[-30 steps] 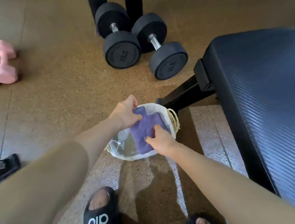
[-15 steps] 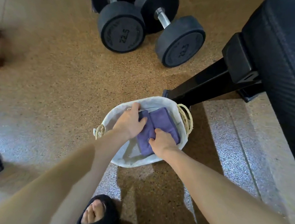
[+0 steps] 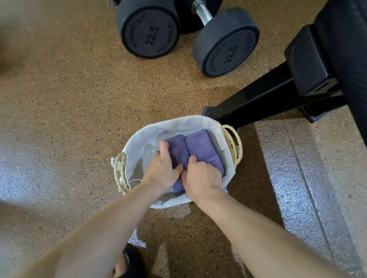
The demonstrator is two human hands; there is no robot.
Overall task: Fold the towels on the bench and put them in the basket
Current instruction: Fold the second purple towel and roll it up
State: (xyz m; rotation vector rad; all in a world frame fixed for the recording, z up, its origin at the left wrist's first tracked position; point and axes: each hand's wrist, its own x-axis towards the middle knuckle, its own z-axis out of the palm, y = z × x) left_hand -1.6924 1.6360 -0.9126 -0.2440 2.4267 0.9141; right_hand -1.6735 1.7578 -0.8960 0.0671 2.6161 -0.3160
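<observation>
At the bottom of the frame, two bare forearms reach upward toward the centre, above a dark slipper (image 3: 129, 273) on the speckled floor. Both hands are inside the basket (image 3: 147, 135), a round one with a white cloth lining and straw loop handles at its left and right sides, standing on the floor in the middle of the picture.

Two folded purple towels lie side by side in it. Their long axes run from the lower left to the upper right of the frame, almost in line with the forearms. The left hand (image 3: 162, 170), with a ring on one finger, rests on the left towel (image 3: 177, 148); its fingers are bent over the outer edge of the towel and its thumb goes into the gap between the two, so I judge that it holds this towel. The right hand (image 3: 201, 178) lies on the near end of the right towel (image 3: 203, 149), fingers curled down over the cloth. How firm this grip is I cannot tell, because the fingertips are hidden. The far ends of both towels are free and touch the lining.

I judge that the towels are being settled in their place, so both hands need only to let go and lift up.

Farther up, the black bench (image 3: 363, 54) fills the upper right, its foot bar just beside the basket. Two black 22.5 dumbbells (image 3: 152, 32) lie at the top centre.
</observation>
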